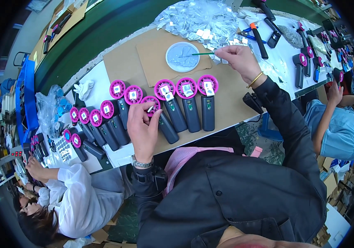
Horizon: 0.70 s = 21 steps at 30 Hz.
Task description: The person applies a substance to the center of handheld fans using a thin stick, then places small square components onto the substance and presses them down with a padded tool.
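My right hand (240, 62) pinches a thin green stick (204, 53). The stick's far end reaches over a round white dish (167, 62) holding a pale blue, gel-like substance. My left hand (141, 129) is closed, with a small white piece (150, 109) at its fingertips. Just beyond those fingers is the pink head of a dark grey handheld fan (169, 130), partly hidden by the hand. More such fans lie in a row, among them one to the right (208, 113) with a white square on its pink head.
A large heap of small white pieces in clear plastic (199, 20) lies behind the dish. Brown cardboard (237, 103) covers the bench. An orange-and-black tool (259, 41) lies at the right. Co-workers sit on both sides, one in a white top (84, 198), another in blue (338, 132).
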Each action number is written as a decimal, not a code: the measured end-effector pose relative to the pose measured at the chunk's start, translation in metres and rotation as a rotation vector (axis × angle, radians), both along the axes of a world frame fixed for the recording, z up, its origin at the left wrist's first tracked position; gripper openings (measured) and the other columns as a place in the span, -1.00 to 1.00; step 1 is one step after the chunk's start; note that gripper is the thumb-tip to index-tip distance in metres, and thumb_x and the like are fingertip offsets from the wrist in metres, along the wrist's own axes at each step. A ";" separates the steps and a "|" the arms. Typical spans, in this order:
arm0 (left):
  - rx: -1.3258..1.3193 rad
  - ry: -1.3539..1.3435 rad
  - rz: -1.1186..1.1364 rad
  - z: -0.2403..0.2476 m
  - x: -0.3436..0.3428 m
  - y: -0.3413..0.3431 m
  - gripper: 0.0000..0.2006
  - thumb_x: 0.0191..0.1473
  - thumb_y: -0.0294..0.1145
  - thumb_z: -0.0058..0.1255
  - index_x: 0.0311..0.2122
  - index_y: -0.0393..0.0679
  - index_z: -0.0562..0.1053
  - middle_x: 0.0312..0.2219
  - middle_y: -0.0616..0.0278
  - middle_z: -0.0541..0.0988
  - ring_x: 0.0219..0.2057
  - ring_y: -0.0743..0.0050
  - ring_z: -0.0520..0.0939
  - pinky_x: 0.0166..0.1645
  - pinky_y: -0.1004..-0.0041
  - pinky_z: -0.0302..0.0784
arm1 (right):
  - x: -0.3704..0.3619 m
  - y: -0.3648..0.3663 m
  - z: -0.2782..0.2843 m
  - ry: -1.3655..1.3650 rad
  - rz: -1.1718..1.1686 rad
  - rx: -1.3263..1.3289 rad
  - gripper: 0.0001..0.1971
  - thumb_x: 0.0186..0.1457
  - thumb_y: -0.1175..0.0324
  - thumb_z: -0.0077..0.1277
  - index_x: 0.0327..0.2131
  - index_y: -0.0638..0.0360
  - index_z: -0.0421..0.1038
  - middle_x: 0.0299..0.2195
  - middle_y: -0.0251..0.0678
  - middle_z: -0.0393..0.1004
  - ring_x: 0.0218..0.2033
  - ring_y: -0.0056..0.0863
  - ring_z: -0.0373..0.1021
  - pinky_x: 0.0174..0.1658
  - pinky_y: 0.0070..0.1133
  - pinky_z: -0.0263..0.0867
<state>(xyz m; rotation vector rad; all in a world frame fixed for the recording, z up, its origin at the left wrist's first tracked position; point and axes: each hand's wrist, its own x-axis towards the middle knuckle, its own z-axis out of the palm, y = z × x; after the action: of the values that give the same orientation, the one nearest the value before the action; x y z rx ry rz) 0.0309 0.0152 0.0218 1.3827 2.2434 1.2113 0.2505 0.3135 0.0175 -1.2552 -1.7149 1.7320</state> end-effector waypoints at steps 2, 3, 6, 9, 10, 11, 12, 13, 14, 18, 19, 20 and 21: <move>0.030 0.028 0.020 -0.004 0.000 0.002 -0.76 0.11 -0.60 0.41 -0.12 -0.24 0.62 -0.24 0.20 0.59 -0.48 0.50 0.44 -0.36 0.45 0.40 | 0.001 -0.004 0.001 -0.073 -0.034 0.111 -0.75 0.39 0.31 0.28 0.00 0.26 0.69 -0.45 -0.62 0.45 -0.53 -0.84 0.13 -0.50 -0.73 0.00; 0.030 0.028 0.021 -0.007 -0.001 0.001 -0.76 0.11 -0.60 0.41 -0.12 -0.24 0.62 -0.24 0.20 0.59 -0.48 0.50 0.44 -0.36 0.45 0.40 | 0.004 -0.003 0.005 0.011 -0.038 0.002 -0.76 0.39 0.32 0.27 0.00 0.26 0.68 -0.47 -0.64 0.39 -0.54 -0.83 0.11 -0.51 -0.73 -0.02; 0.037 -0.067 0.036 -0.014 -0.002 0.000 -0.80 0.11 -0.61 0.41 -0.16 -0.27 0.62 -0.28 0.19 0.57 -0.45 0.46 0.50 -0.33 0.41 0.46 | 0.013 -0.001 0.009 0.182 -0.046 -0.217 -0.78 0.40 0.33 0.26 -0.01 0.26 0.66 -0.51 -0.67 0.28 -0.56 -0.82 0.06 -0.52 -0.72 -0.05; 0.066 0.021 0.026 -0.009 0.007 -0.002 -0.80 0.12 -0.63 0.38 -0.14 -0.27 0.63 -0.28 0.17 0.58 -0.40 0.40 0.56 -0.28 0.37 0.51 | 0.017 0.004 0.004 0.242 -0.053 -0.354 -0.85 0.40 0.35 0.25 -0.12 0.23 0.63 -0.52 -0.66 0.23 -0.56 -0.82 0.04 -0.53 -0.71 -0.06; 0.079 0.066 0.022 -0.008 0.009 -0.002 -0.80 0.13 -0.64 0.37 -0.14 -0.28 0.64 -0.28 0.16 0.59 -0.37 0.38 0.59 -0.26 0.35 0.53 | 0.019 0.005 0.003 0.243 -0.052 -0.354 -0.85 0.40 0.35 0.25 -0.12 0.23 0.63 -0.52 -0.66 0.23 -0.56 -0.82 0.04 -0.53 -0.71 -0.06; 0.079 0.067 0.025 -0.010 0.008 -0.004 -0.80 0.13 -0.64 0.37 -0.14 -0.28 0.64 -0.28 0.16 0.59 -0.37 0.38 0.59 -0.26 0.35 0.53 | 0.019 0.005 0.003 0.230 -0.060 -0.353 -0.86 0.41 0.35 0.25 -0.15 0.22 0.61 -0.53 -0.66 0.22 -0.57 -0.82 0.03 -0.53 -0.71 -0.06; 0.129 0.170 -0.014 -0.014 0.007 -0.006 -0.79 0.14 -0.65 0.35 -0.11 -0.27 0.65 -0.25 0.15 0.60 -0.33 0.34 0.61 -0.23 0.33 0.55 | 0.019 0.005 0.003 0.217 -0.068 -0.352 -0.87 0.41 0.35 0.24 -0.18 0.21 0.59 -0.53 -0.66 0.21 -0.57 -0.83 0.02 -0.53 -0.71 -0.07; 0.180 0.272 -0.054 -0.017 0.005 -0.007 -0.77 0.14 -0.66 0.34 -0.08 -0.27 0.66 -0.22 0.14 0.61 -0.29 0.30 0.63 -0.20 0.32 0.57 | 0.018 0.005 0.003 0.204 -0.076 -0.351 -0.87 0.41 0.35 0.24 -0.21 0.19 0.57 -0.53 -0.66 0.19 -0.57 -0.83 0.02 -0.53 -0.71 -0.07; 0.230 0.375 -0.094 -0.020 0.004 -0.009 -0.75 0.15 -0.67 0.32 -0.05 -0.26 0.67 -0.20 0.14 0.62 -0.25 0.27 0.65 -0.17 0.30 0.59 | 0.018 0.006 0.004 0.204 -0.073 -0.351 -0.87 0.41 0.35 0.24 -0.21 0.19 0.57 -0.53 -0.66 0.19 -0.57 -0.83 0.02 -0.53 -0.71 -0.07; 0.160 0.347 -0.081 -0.026 0.008 -0.018 -0.68 0.16 -0.67 0.29 0.04 -0.23 0.69 -0.11 0.12 0.64 -0.17 0.20 0.67 -0.12 0.28 0.61 | 0.015 0.008 0.015 0.286 -0.081 -0.428 -0.84 0.42 0.35 0.23 -0.26 0.16 0.53 -0.54 -0.65 0.20 -0.57 -0.83 0.02 -0.54 -0.70 -0.08; 0.160 0.348 -0.077 -0.027 0.008 -0.019 -0.68 0.16 -0.67 0.29 0.04 -0.23 0.69 -0.11 0.12 0.64 -0.17 0.20 0.67 -0.12 0.28 0.61 | 0.015 0.007 0.016 0.306 -0.063 -0.425 -0.85 0.41 0.34 0.24 -0.24 0.18 0.55 -0.53 -0.65 0.20 -0.57 -0.83 0.03 -0.54 -0.70 -0.08; 0.159 0.346 -0.074 -0.027 0.008 -0.021 -0.67 0.17 -0.67 0.29 0.05 -0.23 0.69 -0.11 0.13 0.64 -0.17 0.19 0.67 -0.12 0.27 0.61 | 0.014 0.005 0.018 0.327 -0.045 -0.421 -0.85 0.40 0.33 0.25 -0.21 0.19 0.57 -0.53 -0.65 0.21 -0.57 -0.82 0.03 -0.54 -0.70 -0.07; 0.160 0.342 -0.076 -0.028 0.008 -0.021 -0.67 0.17 -0.67 0.29 0.05 -0.23 0.69 -0.10 0.13 0.63 -0.17 0.19 0.68 -0.12 0.26 0.61 | 0.015 0.005 0.019 0.347 -0.032 -0.416 -0.85 0.40 0.33 0.26 -0.18 0.21 0.59 -0.53 -0.65 0.22 -0.58 -0.81 0.04 -0.54 -0.70 -0.07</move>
<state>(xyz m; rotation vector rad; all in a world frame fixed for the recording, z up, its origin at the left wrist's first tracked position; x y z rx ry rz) 0.0388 -0.0057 -0.0060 1.8422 2.3236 1.2311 0.2651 0.3181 0.0364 -1.0455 -1.1720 2.2091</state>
